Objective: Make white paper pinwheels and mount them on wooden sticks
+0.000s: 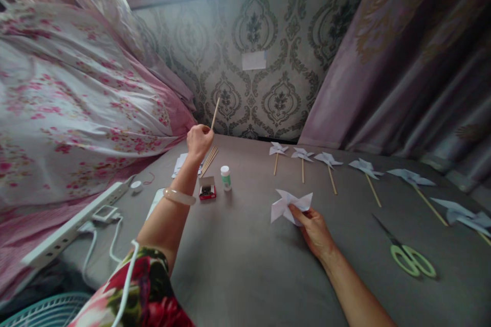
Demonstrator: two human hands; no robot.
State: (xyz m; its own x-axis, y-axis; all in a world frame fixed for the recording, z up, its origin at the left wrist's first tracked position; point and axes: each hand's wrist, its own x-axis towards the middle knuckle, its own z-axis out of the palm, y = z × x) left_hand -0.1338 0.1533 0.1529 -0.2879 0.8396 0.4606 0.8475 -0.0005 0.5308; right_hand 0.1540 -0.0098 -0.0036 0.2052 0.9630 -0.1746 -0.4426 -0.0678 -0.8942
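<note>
My left hand (200, 140) is closed on a thin wooden stick (216, 113), which points up and away from the table. Below that hand lie several more wooden sticks (209, 160) beside some white paper pieces (180, 164). My right hand (315, 230) pinches a white paper pinwheel (284, 206) without a stick, holding it low over the table. Between the hands stand a small red box (207, 189) with its flap up and dark small bits inside, and a white bottle (226, 179) with a green label.
Several finished paper pinwheels on sticks (328, 160) lie in a row at the right. Scissors (410, 255) with light green handles rest nearer me. A white power strip (76, 225) with cables runs along the left, a white cord crosses my left sleeve (149, 286), and a teal basket (53, 311) sits below.
</note>
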